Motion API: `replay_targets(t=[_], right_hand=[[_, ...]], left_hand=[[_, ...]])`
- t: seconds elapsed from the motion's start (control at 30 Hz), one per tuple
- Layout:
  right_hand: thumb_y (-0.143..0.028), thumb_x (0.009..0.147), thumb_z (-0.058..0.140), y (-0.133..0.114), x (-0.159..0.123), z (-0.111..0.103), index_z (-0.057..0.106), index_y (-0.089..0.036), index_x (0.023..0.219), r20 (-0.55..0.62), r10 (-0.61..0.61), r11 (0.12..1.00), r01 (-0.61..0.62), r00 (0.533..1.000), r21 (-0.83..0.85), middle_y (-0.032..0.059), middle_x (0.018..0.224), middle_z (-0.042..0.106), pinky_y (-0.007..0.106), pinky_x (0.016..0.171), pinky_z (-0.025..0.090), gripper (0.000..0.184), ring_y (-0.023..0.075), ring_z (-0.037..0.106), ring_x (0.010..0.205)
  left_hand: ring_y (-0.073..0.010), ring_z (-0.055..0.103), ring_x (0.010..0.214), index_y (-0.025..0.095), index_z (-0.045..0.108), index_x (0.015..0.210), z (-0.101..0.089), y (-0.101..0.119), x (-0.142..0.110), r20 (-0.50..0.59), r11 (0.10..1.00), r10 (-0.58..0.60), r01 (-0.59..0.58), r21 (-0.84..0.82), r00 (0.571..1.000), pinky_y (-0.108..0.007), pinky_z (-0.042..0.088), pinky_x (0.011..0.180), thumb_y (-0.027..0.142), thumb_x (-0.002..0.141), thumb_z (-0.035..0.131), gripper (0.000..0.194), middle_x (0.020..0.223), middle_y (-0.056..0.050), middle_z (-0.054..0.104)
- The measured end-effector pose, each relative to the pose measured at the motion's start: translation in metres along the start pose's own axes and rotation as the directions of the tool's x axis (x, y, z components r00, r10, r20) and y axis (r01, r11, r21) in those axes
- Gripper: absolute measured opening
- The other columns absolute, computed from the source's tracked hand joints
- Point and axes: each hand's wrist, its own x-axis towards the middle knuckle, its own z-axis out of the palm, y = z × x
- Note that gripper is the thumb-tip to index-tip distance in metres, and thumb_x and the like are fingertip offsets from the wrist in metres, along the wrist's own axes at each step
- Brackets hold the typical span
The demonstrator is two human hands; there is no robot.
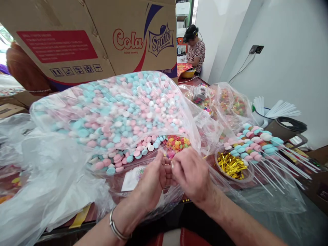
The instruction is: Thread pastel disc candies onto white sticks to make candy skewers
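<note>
My left hand [155,176], with a metal bangle on its wrist, has curled fingers meeting my right hand [192,174]. The right hand is closed like a fist, knuckles up. A small pink and purple bit shows by the fingertips, too small to name. Just beyond the hands, fruit-coloured gummy rings [177,142] lie beside loose pink, blue and white round marshmallows [147,146]. These spill from the mouth of a big clear bag of marshmallows [115,109]. A white packet with tiny coloured beads [130,179] lies left of my left hand.
Gold twist ties [232,165] fill a clear bowl on the right. Marshmallow skewers [256,145] rest across its rim, sticks toward me. Behind are a mug [288,128], white sticks [283,108] and bagged gummies [232,102]. A large carton [102,41] stands behind; another person [196,49] sits beyond.
</note>
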Motion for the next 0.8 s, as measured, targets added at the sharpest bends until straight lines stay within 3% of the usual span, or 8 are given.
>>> replay_targets(t=[0.17, 0.3, 0.37, 0.5, 0.57, 0.67, 0.73, 0.8], right_hand=[[-0.007, 0.094, 0.04, -0.013, -0.005, 0.01, 0.057, -0.018, 0.085, 0.025, -0.121, 0.991, 0.122, 0.992, -0.054, 0.0063, 0.075, 0.059, 0.034, 0.071, 0.045, 0.022, 0.0209, 0.053, 0.076], [-0.011, 0.093, 0.042, -0.008, -0.002, 0.009, 0.054, -0.02, 0.08, 0.096, 0.078, 0.986, -0.09, 0.992, 0.139, 0.003, 0.073, 0.058, 0.029, 0.067, 0.044, 0.02, 0.0172, 0.053, 0.071], [-0.013, 0.092, 0.044, -0.007, -0.001, 0.006, 0.053, -0.02, 0.077, 0.239, 0.191, 0.916, -0.261, 0.952, 0.306, -0.0007, 0.07, 0.057, 0.025, 0.062, 0.042, 0.019, 0.0135, 0.053, 0.066], [-0.015, 0.09, 0.047, -0.008, -0.002, 0.003, 0.053, -0.02, 0.075, 0.264, 0.293, 0.86, -0.374, 0.919, 0.347, -0.0027, 0.065, 0.054, 0.023, 0.059, 0.04, 0.018, 0.0119, 0.05, 0.062], [-0.015, 0.09, 0.046, -0.012, -0.003, 0.004, 0.055, -0.02, 0.076, 0.145, 0.241, 0.906, -0.276, 0.96, 0.321, -0.0004, 0.069, 0.055, 0.026, 0.062, 0.041, 0.017, 0.0138, 0.051, 0.066], [-0.016, 0.091, 0.044, -0.023, -0.008, 0.01, 0.058, -0.019, 0.079, 0.103, 0.176, 0.884, -0.203, 0.979, 0.421, 0.002, 0.074, 0.059, 0.028, 0.068, 0.043, 0.018, 0.0154, 0.053, 0.071], [-0.019, 0.091, 0.046, -0.033, -0.013, 0.015, 0.058, -0.02, 0.079, 0.248, 0.245, 0.735, -0.347, 0.937, 0.583, 0.0011, 0.074, 0.059, 0.027, 0.068, 0.044, 0.017, 0.0143, 0.053, 0.071], [-0.027, 0.091, 0.049, -0.042, -0.018, 0.02, 0.059, -0.02, 0.08, 0.502, 0.316, 0.44, -0.593, 0.805, 0.675, -0.002, 0.068, 0.055, 0.024, 0.058, 0.041, 0.016, 0.0118, 0.048, 0.062]], left_hand=[[-0.0169, 0.063, 0.06, 0.014, 0.062, 0.092, -0.01, 0.024, 0.005, 0.033, 0.933, -0.038, 0.047, -0.356, 0.999, -0.028, 0.052, 0.057, 0.05, 0.094, 0.051, 0.039, 0.075, -0.006, 0.067], [-0.0208, 0.07, 0.074, 0.014, 0.065, 0.096, -0.016, 0.032, -0.005, -0.024, 0.86, 0.292, -0.273, -0.431, 0.956, -0.03, 0.056, 0.063, 0.053, 0.094, 0.05, 0.042, 0.086, -0.009, 0.071], [-0.0225, 0.07, 0.064, 0.019, 0.069, 0.091, -0.02, 0.035, -0.017, 0.1, 0.851, 0.408, -0.339, -0.4, 0.907, -0.031, 0.054, 0.057, 0.061, 0.09, 0.052, 0.045, 0.069, -0.005, 0.07], [-0.0232, 0.063, 0.043, 0.018, 0.072, 0.067, -0.029, 0.036, -0.039, 0.487, 0.994, 0.007, -0.059, 0.092, 0.874, -0.033, 0.049, 0.052, 0.072, 0.082, 0.055, 0.059, 0.046, -0.008, 0.064], [-0.0245, 0.069, 0.059, 0.016, 0.075, 0.076, -0.031, 0.032, -0.04, 0.366, 0.958, -0.155, 0.05, 0.283, 0.918, -0.033, 0.05, 0.062, 0.069, 0.085, 0.054, 0.057, 0.063, -0.012, 0.073], [-0.0248, 0.069, 0.085, 0.017, 0.073, 0.097, -0.029, 0.02, -0.034, 0.146, 0.99, -0.002, -0.019, 0.141, 0.989, -0.033, 0.052, 0.075, 0.059, 0.088, 0.058, 0.045, 0.092, -0.012, 0.076], [-0.0255, 0.068, 0.091, 0.017, 0.071, 0.104, -0.026, 0.012, -0.031, 0.06, 0.989, 0.142, -0.144, 0.04, 0.988, -0.033, 0.053, 0.077, 0.048, 0.087, 0.064, 0.036, 0.104, -0.012, 0.074], [-0.0248, 0.067, 0.09, 0.017, 0.071, 0.105, -0.023, 0.005, -0.032, 0.025, 0.955, 0.287, -0.289, 0.067, 0.957, -0.031, 0.053, 0.074, 0.038, 0.087, 0.067, 0.028, 0.109, -0.013, 0.072]])
